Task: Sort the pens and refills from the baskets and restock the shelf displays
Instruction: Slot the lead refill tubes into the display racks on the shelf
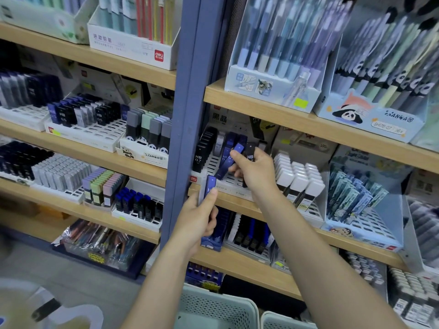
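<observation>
Perforated plastic basket (215, 307), L grip (197, 219) w/ slim blue refill case (210, 186)

Both forearms bare to frame edge; no sleeves, rings, watch visible.

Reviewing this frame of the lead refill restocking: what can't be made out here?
Head view only:
- How many refill cases the left hand grips: fingers cover all but one blue case.
- Right hand grip: fingers hide how many cases it holds over the slotted tray.
- Baskets: cut off by bottom edge, contents unseen.
- Top-right pens: motion blurred.
</observation>
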{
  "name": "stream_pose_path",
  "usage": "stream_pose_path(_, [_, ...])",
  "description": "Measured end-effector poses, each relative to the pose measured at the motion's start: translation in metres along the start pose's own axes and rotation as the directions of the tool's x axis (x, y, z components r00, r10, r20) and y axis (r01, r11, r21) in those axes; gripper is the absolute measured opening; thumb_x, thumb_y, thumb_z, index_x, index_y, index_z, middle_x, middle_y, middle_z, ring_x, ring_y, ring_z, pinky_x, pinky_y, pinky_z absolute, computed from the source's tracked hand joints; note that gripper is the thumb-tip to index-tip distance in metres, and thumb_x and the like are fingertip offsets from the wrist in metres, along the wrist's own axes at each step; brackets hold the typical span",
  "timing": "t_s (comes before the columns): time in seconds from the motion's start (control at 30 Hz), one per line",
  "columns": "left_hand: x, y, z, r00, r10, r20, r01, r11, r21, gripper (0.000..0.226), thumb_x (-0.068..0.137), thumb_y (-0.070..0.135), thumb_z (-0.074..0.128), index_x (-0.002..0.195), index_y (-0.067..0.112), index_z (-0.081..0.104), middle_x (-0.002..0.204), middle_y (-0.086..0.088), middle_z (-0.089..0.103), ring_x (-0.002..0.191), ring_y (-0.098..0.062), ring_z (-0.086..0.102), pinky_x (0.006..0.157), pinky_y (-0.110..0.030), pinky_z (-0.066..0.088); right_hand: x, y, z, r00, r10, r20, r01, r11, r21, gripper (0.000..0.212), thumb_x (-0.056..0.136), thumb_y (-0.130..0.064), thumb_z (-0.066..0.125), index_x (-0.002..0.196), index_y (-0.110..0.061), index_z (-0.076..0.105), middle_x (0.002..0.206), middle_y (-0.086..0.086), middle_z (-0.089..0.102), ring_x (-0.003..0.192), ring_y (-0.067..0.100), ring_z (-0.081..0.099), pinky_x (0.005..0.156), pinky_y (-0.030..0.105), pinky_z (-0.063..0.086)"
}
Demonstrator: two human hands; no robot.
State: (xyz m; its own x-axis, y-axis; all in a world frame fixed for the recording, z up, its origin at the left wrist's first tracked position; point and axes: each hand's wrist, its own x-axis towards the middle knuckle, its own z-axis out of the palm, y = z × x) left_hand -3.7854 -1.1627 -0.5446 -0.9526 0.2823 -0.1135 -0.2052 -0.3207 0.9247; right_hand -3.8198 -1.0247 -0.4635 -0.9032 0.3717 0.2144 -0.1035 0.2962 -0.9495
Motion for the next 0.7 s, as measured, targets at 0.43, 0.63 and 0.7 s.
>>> stream_pose_path(0.43, [0.01, -0.003, 0.001, 1.0, 0.013, 0.009, -0.012, 0.998, -0.066, 0.015, 0.101, 0.028, 0.059, 0.102, 0.013, 0.057, 0.067, -0.001, 0.054, 0.044, -0.01, 0.037, 0.041, -0.023, 0.02, 0.024, 0.013, -0.006, 0.995, -0.094, -0.015, 0.091, 0.986, -0.137, 0.008, 0.095, -0.021, 0.067, 0.101, -0.018, 0.065, 0.084, 0.001, 0.073, 0.065, 0.0, 0.066, 0.068, 0.026, 0.057])
stream_pose_path(0.63, [0.011, -0.004, 0.004, 1.0, 0.001, 0.012, 0.0, 0.999, -0.05, 0.015, 0.101, 0.027, 0.059, 0.096, 0.014, 0.053, 0.065, 0.0, 0.054, 0.044, -0.01, 0.037, 0.04, -0.023, 0.02, 0.028, 0.009, -0.006, 0.985, -0.171, 0.029, 0.173, 0.962, -0.212, 0.007, 0.094, -0.018, 0.069, 0.101, -0.016, 0.068, 0.072, -0.006, 0.067, 0.055, -0.002, 0.06, 0.055, 0.016, 0.049])
stream_pose_path(0.7, [0.011, -0.004, 0.005, 1.0, -0.002, 0.012, 0.003, 0.999, -0.049, 0.015, 0.101, 0.027, 0.059, 0.095, 0.013, 0.054, 0.065, 0.0, 0.054, 0.044, -0.01, 0.037, 0.04, -0.022, 0.021, 0.029, 0.009, -0.005, 0.984, -0.173, 0.031, 0.176, 0.96, -0.217, 0.01, 0.092, -0.02, 0.07, 0.101, -0.016, 0.069, 0.071, -0.008, 0.067, 0.057, 0.004, 0.061, 0.056, 0.018, 0.049])
